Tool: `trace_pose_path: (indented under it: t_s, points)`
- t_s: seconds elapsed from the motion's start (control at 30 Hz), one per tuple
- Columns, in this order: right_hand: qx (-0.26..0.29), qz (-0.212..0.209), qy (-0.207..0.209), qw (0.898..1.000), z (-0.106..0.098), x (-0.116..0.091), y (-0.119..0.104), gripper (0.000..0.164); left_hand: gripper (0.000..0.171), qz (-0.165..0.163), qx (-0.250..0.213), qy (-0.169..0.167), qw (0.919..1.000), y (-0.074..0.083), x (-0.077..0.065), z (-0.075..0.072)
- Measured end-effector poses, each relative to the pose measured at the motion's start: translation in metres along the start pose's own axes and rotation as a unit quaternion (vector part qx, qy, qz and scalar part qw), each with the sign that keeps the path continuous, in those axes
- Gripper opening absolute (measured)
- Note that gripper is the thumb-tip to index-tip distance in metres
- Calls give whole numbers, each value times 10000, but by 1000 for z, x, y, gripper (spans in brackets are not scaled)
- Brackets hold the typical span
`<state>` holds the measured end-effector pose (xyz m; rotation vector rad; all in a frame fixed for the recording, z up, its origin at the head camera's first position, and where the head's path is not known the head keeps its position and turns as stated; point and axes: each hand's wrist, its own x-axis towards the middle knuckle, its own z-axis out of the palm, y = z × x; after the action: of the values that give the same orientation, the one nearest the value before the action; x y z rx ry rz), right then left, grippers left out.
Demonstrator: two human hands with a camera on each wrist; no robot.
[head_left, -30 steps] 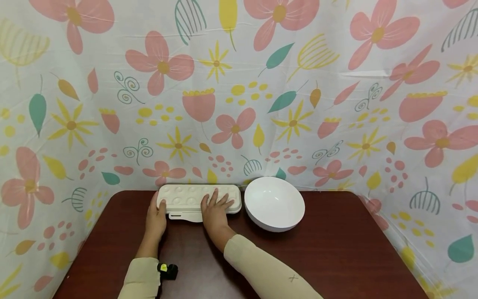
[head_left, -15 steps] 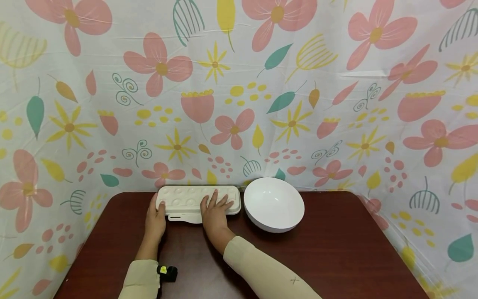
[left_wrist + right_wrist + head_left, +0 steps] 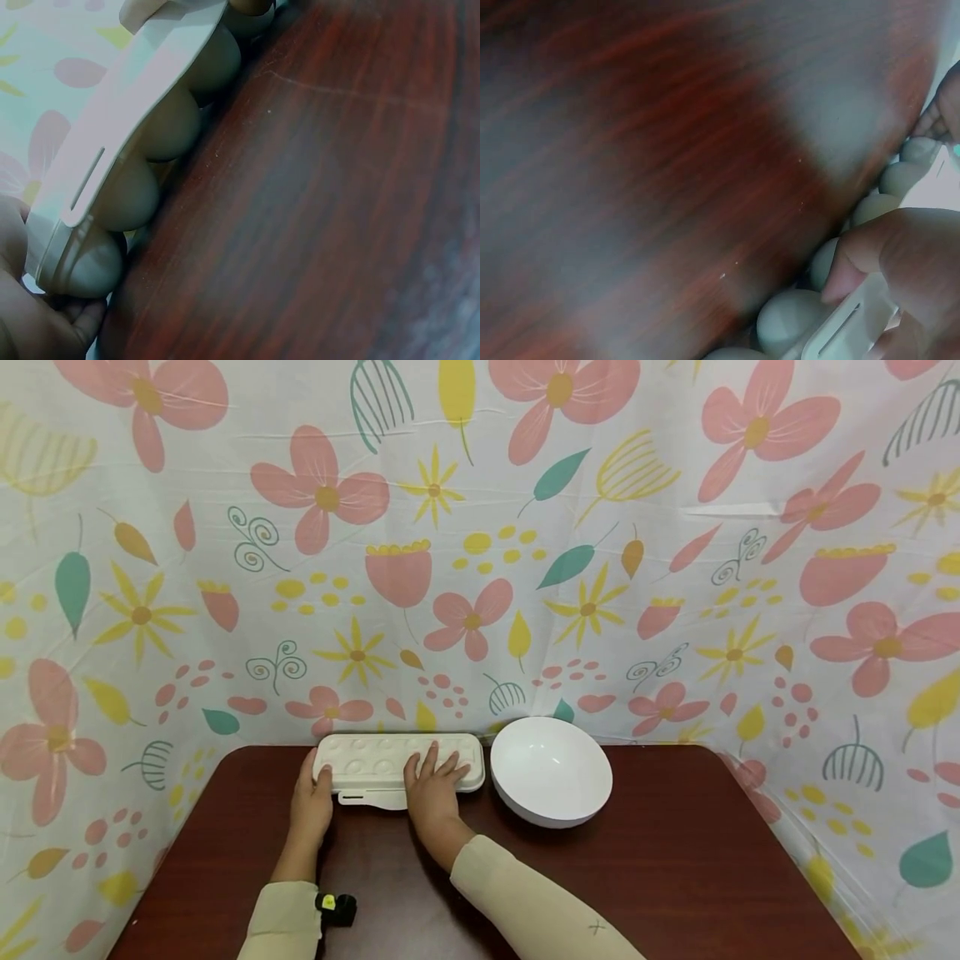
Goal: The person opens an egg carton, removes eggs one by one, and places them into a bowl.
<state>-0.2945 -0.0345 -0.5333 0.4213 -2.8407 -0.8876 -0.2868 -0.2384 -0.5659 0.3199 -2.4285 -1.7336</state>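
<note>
A cream lidded egg box (image 3: 360, 768) with rounded cups and a slotted front flap (image 3: 367, 797) lies lengthwise at the table's back edge. My left hand (image 3: 311, 802) grips its left end, thumb near the front corner. In the left wrist view, fingers (image 3: 82, 319) wrap that end by the last cup. My right hand (image 3: 435, 802) lies over the right half, fingers spread across the lid. Its thumb (image 3: 847, 274) comes down at the front, against the flap and cups in the right wrist view. Whether eggs are inside is hidden.
Just right of the egg box stands a white bowl (image 3: 551, 768), its visible inside bare. Dark red-brown wooden table (image 3: 660, 877) surrounds both. A flower-patterned curtain (image 3: 480, 527) hangs directly behind the back edge. A small black device (image 3: 337, 908) is on the left wrist.
</note>
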Motion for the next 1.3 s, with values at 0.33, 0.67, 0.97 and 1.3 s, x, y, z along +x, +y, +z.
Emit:
trace_pose_path:
  t_s: [0.33,0.67,0.97,1.3]
  points:
    - [-5,-222,35,9997,-2,-3,5,60,64,-54,33,130,9999,1,1,0]
    - [59,-379,-78,9992,-4,-6,12,64,63,-92,-70,177,9998,2,2,2]
    - [135,-476,-68,9988,-7,-7,13,64,66,-298,-207,370,9987,2,2,2]
    - [317,-564,-6,9979,-8,-9,18,65,72,-513,-385,382,9972,4,-1,3]
